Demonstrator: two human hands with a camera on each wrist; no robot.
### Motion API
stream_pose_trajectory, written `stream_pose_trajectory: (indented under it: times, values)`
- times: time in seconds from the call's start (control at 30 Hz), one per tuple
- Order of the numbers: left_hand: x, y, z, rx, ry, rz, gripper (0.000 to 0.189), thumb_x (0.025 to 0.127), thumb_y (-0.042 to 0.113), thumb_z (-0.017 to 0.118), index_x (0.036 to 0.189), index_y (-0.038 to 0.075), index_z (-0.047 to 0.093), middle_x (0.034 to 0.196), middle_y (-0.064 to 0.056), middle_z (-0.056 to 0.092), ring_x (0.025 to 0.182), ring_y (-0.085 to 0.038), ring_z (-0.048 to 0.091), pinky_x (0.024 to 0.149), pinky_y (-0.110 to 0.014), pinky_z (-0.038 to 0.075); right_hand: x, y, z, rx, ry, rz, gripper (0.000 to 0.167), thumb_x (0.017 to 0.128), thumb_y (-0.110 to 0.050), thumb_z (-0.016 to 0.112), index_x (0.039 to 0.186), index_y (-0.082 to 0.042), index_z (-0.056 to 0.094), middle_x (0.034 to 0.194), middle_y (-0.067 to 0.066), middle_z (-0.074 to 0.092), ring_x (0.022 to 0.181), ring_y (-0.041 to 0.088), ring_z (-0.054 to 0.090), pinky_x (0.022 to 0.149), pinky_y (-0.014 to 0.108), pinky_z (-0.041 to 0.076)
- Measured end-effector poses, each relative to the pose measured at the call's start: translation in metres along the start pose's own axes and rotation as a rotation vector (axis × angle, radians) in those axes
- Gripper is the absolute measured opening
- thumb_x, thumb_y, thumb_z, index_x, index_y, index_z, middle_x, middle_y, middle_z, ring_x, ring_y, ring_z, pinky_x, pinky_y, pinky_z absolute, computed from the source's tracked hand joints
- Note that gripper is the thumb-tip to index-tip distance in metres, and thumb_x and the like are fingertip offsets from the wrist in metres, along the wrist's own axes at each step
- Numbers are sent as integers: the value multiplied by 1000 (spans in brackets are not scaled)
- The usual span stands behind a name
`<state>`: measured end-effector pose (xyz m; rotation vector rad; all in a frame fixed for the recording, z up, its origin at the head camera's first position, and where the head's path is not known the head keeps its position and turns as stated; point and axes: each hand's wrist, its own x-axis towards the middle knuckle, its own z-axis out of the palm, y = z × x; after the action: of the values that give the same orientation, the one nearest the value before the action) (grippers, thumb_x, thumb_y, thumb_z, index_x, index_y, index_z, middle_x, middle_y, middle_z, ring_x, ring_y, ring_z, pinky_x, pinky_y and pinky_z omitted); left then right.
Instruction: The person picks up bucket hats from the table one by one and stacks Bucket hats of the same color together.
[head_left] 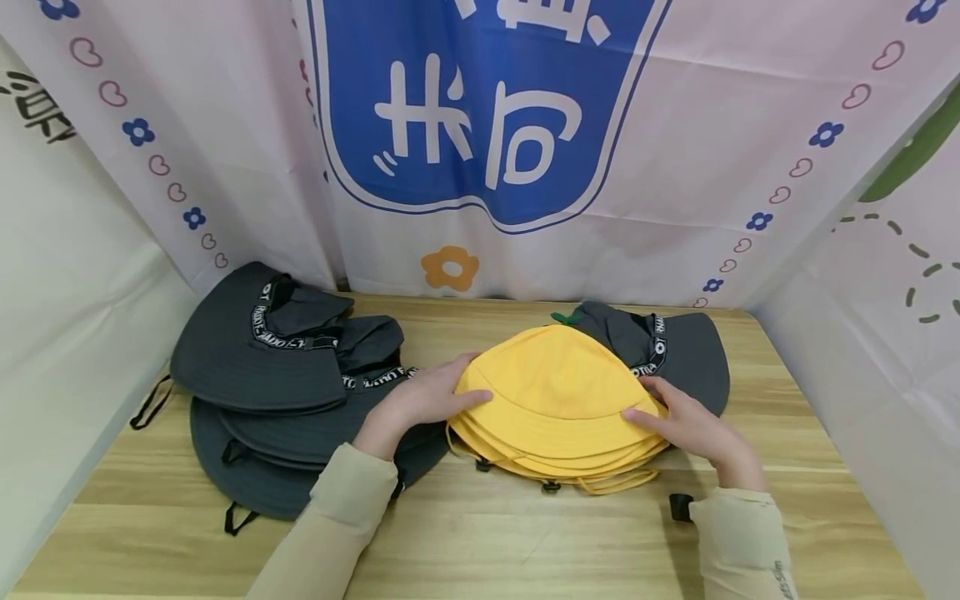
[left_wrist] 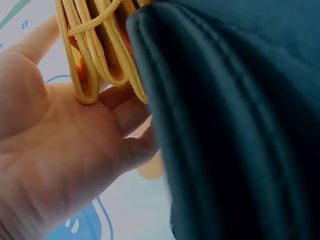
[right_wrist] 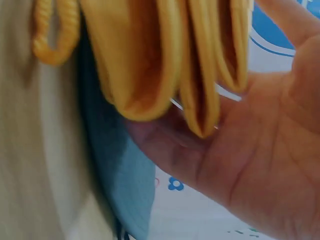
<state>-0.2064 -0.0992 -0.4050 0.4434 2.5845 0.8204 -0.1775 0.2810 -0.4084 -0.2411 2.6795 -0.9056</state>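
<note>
A stack of several yellow bucket hats (head_left: pixel 558 375), folded flat with cords hanging from the near brims, is between my two hands in the head view. My left hand (head_left: pixel 423 396) holds the stack's left side, thumb on the top hat and fingers behind. On the opposite side my right hand (head_left: pixel 690 425) grips the brims, its thumb also on top. In the left wrist view, folded yellow brims and a cord (left_wrist: pixel 95 22) lie against the left hand's fingers. The right wrist view has the yellow brim edges (right_wrist: pixel 145 100) inside the right hand (right_wrist: pixel 250 145).
Several dark grey hats (head_left: pixel 262 383) with lettered bands are piled at the left, partly under my left forearm. Another dark grey hat (head_left: pixel 693 350) lies behind the yellow stack at the right. A wooden tabletop (head_left: pixel 525 550) is beneath, with a printed curtain (head_left: pixel 637 258) behind.
</note>
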Motion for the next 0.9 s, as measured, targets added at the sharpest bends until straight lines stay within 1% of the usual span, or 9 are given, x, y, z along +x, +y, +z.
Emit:
stream_pose_trajectory:
  times: [0.1,0.23,0.33,0.47,0.63,0.77,0.9]
  values:
    - [0,0,2,-12,11,-20,80,96,55,58,158,16,28,157,-13,42,143,-34,42,116,-54,35,4,0,3,-27,0,44,77,97,-54,57,149,0,39,148,28,46,135,45,45,106,59,41]
    - [1,0,3,-5,27,-34,81,95,55,61,158,15,28,157,-15,41,144,-34,41,116,-55,36,7,0,7,-30,-1,71,77,97,-56,55,148,-1,39,148,27,47,134,45,46,106,59,41]
    - [2,0,2,-3,38,-40,82,94,54,63,158,16,29,157,-15,41,144,-34,41,115,-56,36,8,0,8,-18,-4,60,77,97,-55,56,148,1,39,148,28,47,134,44,46,106,59,41]
    - [2,0,2,-3,46,-39,81,93,52,65,157,16,32,156,-15,42,143,-34,42,114,-56,37,9,1,8,-3,23,27,74,97,-51,59,146,2,42,146,27,48,132,43,47,106,59,41]
    - [2,1,0,-2,66,-14,77,92,51,66,153,12,39,153,-15,46,141,-33,44,114,-53,38,8,1,6,13,67,-3,71,96,-47,63,144,1,45,145,27,50,132,43,47,106,58,41]
    - [3,2,-2,-19,90,23,74,92,51,67,150,9,44,148,-14,52,135,-31,50,113,-50,41,7,2,4,22,92,-21,68,96,-44,64,143,1,47,143,27,52,130,43,49,105,57,42]
    - [3,2,-3,-42,104,62,71,94,50,64,148,9,45,145,-13,54,130,-28,53,111,-49,42,4,3,1,26,120,-40,66,96,-41,65,144,1,47,143,28,52,131,44,49,105,58,42]
